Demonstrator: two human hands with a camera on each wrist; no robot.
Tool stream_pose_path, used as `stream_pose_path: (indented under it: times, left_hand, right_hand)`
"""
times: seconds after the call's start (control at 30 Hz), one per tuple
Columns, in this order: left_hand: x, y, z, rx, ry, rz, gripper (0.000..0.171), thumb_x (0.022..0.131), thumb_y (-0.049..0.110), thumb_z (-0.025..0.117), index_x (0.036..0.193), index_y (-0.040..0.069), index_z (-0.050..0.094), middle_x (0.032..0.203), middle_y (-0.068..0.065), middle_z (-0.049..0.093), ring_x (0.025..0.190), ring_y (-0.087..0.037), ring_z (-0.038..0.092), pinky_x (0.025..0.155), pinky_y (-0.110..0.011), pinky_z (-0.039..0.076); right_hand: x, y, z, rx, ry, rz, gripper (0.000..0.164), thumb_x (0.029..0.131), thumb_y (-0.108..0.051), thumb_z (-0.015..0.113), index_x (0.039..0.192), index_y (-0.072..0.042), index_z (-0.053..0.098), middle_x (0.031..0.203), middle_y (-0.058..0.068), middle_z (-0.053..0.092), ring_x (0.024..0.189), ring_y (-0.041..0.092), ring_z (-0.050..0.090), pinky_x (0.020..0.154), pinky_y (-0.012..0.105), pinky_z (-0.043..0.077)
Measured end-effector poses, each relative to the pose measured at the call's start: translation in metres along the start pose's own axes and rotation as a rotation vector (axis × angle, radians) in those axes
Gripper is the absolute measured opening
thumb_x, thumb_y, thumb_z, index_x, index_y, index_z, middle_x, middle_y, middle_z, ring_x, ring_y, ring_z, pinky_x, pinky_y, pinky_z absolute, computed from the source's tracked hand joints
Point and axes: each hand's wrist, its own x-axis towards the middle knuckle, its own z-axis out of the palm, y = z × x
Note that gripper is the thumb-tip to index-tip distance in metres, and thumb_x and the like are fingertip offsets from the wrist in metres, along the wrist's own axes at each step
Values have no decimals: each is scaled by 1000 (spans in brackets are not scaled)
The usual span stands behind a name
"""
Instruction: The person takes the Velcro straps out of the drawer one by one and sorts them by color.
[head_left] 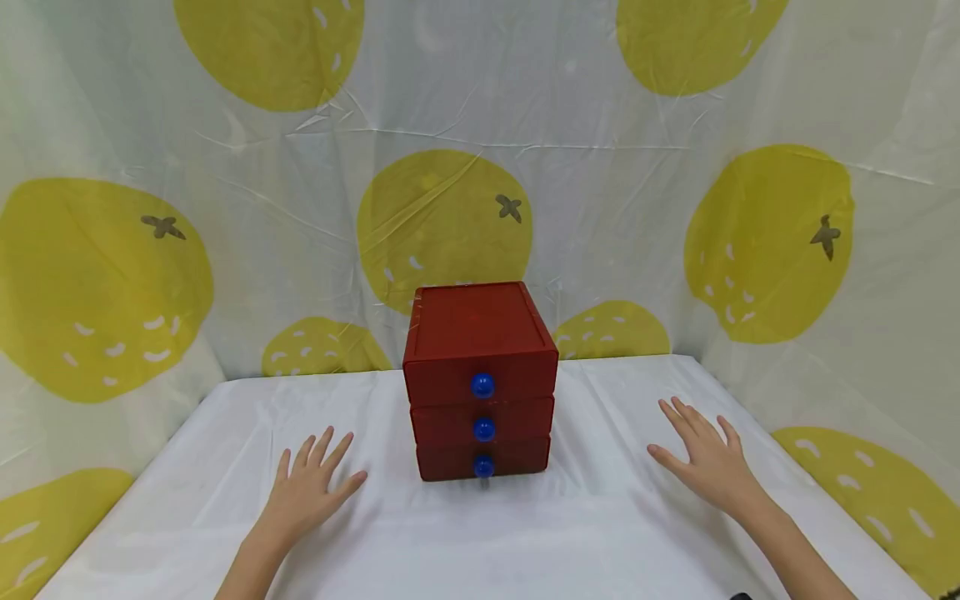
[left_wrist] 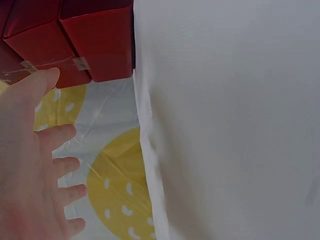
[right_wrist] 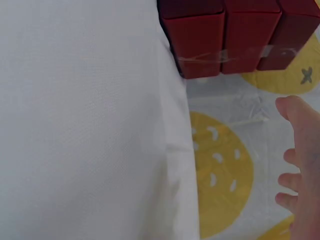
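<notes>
A red box of three stacked drawers (head_left: pixel 480 321) stands near the middle of the white-covered table, each drawer closed and fitted with a round blue knob (head_left: pixel 483 385). To its left, my left hand (head_left: pixel 303 492) is held over the cloth with fingers spread, holding nothing. My right hand (head_left: pixel 708 462) is over the cloth on the other side, fingers also apart and nothing in them. Both hands are apart from the box. Strips of clear tape (left_wrist: pixel 81 63) run along the box's side in the left wrist view, and the right wrist view shows tape on the opposite side.
White cloth (head_left: pixel 480 550) covers the table. Behind it and along both sides hangs a pale curtain (head_left: pixel 585 200) printed with big yellow fruit. The box stands close to the table's back edge. A small dark object (head_left: pixel 741 596) shows at the bottom edge near the right forearm.
</notes>
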Motion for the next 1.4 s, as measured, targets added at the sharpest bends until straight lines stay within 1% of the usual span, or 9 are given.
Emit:
stream_pose_path:
  times: [0.13, 0.37, 0.53, 0.77, 0.87, 1.13, 1.4]
  left_hand:
    - [0, 1, 1, 4, -4, -1, 65, 85, 56, 47, 137, 16, 42, 143, -18, 34, 130, -42, 29, 102, -62, 12]
    - [3, 5, 1, 10, 16, 17, 65, 85, 55, 48, 136, 15, 43, 142, -19, 36, 130, -41, 29, 104, -60, 11]
    - [5, 7, 2, 9, 22, 18, 65, 85, 55, 48, 136, 15, 43, 142, -18, 37, 131, -40, 28, 105, -58, 11]
    - [8, 12, 2, 10, 67, 42, 63, 84, 53, 51, 133, 14, 46, 133, -16, 46, 127, -38, 34, 105, -57, 14]
    - [9, 14, 2, 8, 77, 44, 62, 85, 52, 51, 133, 14, 47, 132, -16, 47, 126, -38, 36, 104, -57, 15]
    - [12, 20, 5, -35, 79, 29, 61, 85, 50, 52, 134, 14, 45, 128, -15, 49, 125, -37, 38, 104, -57, 16]
    - [13, 26, 5, -52, 76, 7, 62, 86, 51, 50, 135, 14, 44, 129, -16, 48, 125, -37, 37, 105, -57, 14]
  right_hand:
    - [0, -3, 0, 3, 11, -7, 71, 86, -45, 54, 142, -10, 28, 143, 22, 32, 125, 44, 33, 102, 61, 4]
    - [1, -10, 1, 12, 20, -22, 69, 86, -44, 55, 141, -10, 31, 142, 22, 34, 125, 42, 34, 103, 59, 5]
    - [1, -15, 5, 3, 25, -34, 68, 86, -44, 55, 140, -9, 33, 141, 21, 36, 125, 40, 34, 104, 57, 7]
    - [2, -22, 7, 10, 58, -55, 66, 85, -41, 57, 139, -9, 35, 140, 20, 38, 124, 39, 35, 104, 55, 8]
    - [2, -24, 8, 20, 65, -58, 66, 86, -41, 57, 140, -11, 34, 140, 19, 38, 124, 38, 36, 105, 54, 8]
    - [3, -30, 11, 22, 109, -80, 66, 85, -41, 58, 140, -13, 34, 139, 16, 41, 123, 34, 38, 106, 50, 8]
    - [6, -42, 9, 46, 149, -107, 65, 84, -37, 60, 139, -13, 35, 138, 16, 42, 122, 32, 40, 104, 51, 13]
